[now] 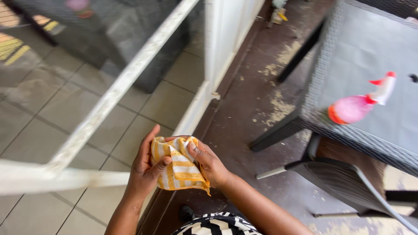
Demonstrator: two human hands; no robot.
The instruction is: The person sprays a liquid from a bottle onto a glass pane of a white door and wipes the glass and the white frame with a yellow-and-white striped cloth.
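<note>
A yellow and white striped cloth point(179, 170) is bunched between both my hands in front of my body. My left hand point(146, 167) cups its left side with the thumb pressed across the fabric. My right hand point(209, 163) grips its right side, fingers folded over the top edge. The cloth hangs just in front of a white-framed glass door point(109, 98).
A pink spray bottle point(359, 104) with a red and white trigger lies on its side on a grey woven table point(370, 48) to the right. A dark chair point(348, 178) stands below the table. The brown floor point(248, 100) shows worn pale patches.
</note>
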